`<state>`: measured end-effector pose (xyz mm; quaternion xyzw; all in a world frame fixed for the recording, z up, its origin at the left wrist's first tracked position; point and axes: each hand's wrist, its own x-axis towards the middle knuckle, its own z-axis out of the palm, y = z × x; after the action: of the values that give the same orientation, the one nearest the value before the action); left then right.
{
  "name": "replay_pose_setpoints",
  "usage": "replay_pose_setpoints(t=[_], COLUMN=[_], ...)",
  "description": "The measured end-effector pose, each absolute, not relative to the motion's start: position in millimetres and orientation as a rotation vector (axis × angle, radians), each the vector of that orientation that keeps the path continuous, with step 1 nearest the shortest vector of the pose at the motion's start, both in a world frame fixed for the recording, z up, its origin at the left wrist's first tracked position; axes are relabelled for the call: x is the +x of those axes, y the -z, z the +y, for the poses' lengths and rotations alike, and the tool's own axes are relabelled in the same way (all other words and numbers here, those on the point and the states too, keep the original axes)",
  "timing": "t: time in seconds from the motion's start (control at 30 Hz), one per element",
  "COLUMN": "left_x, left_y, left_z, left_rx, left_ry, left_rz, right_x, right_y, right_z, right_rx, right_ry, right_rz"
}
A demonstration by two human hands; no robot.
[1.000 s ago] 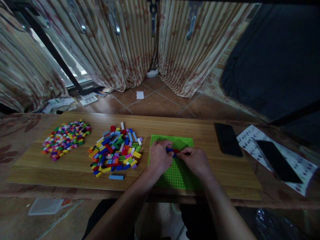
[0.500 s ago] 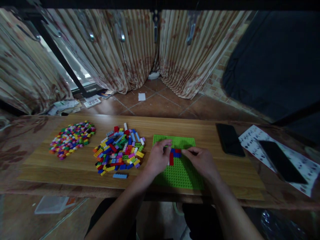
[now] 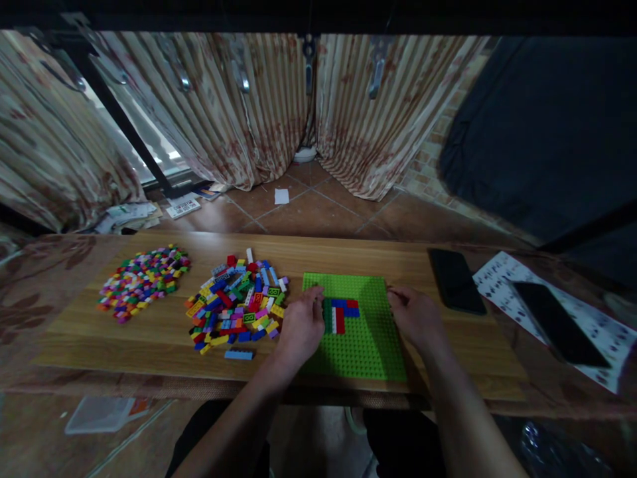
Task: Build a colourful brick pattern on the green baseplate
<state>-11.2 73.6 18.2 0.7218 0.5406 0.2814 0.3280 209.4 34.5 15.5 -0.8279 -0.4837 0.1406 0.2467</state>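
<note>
1. half a second ago both your hands met over the middle of the green baseplate (image 3: 363, 348). now they have drawn apart to its edges.
2. your left hand (image 3: 301, 326) lies palm down on the plate's left edge. its fingers are loosely spread and grip nothing, with the tips just beside the brick cluster (image 3: 341, 314).
3. your right hand (image 3: 415, 317) rests at the plate's right edge, fingers lightly curled and empty.
4. the cluster is now uncovered. it sits on the far-middle part of the plate, with blue and red bricks across the far side and green, white and red ones on the near side.
5. the plate lies on a wooden board (image 3: 124, 335). left of it is a pile of larger bricks (image 3: 239, 299), with a lone blue brick (image 3: 238, 354) near it, and further left a heap of tiny bricks (image 3: 142, 279).
6. right of the plate lies a dark phone (image 3: 455, 280). a second phone (image 3: 552, 322) rests on a printed sheet (image 3: 604, 338) further right.
7. beyond the board is a tiled floor (image 3: 318, 216) with scattered papers (image 3: 129, 214), and striped curtains (image 3: 223, 113) hang at the far side.
</note>
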Motion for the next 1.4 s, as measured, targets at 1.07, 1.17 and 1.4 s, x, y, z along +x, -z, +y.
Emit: replay_pose_setpoints(t=[1.07,1.17,1.4], left_x=[-20.4,-38.1,-102.3], left_y=[-38.0,-49.8,-58.5], left_z=[63.5,64.3,89.8], left_rx=[1.732,1.651,1.248], left_ry=[-1.157,-1.272,-1.701], left_rz=[1.258,1.274,1.363], right_x=[152.3,113.8,60.3], right_y=[-35.8,-35.3,-24.9], right_z=[62.6,63.6,51.0], right_rx=[-1.885,-1.711,-1.509], right_ry=[-0.145,-0.295,-0.455], right_rz=[-1.281,-1.374,-1.813])
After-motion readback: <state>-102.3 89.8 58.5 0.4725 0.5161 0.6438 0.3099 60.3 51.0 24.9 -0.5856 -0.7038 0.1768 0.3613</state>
